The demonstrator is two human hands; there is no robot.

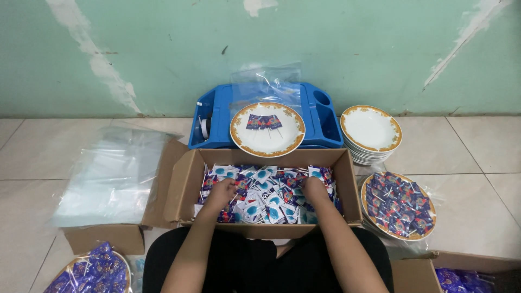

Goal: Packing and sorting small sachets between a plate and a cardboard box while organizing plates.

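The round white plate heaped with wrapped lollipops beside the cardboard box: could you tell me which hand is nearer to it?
Right. The right hand is in the cardboard box on the side nearest that round white plate; the left hand is farther across the box.

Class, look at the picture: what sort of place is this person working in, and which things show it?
Probably a home packing spot on a tiled floor: both hands sort wrapped lollipops in a cardboard box, with a stack of plates and clear plastic bags nearby.

Both my forearms reach forward, left hand point(221, 191) and right hand point(315, 189) palm down, fingers curled, set apart.
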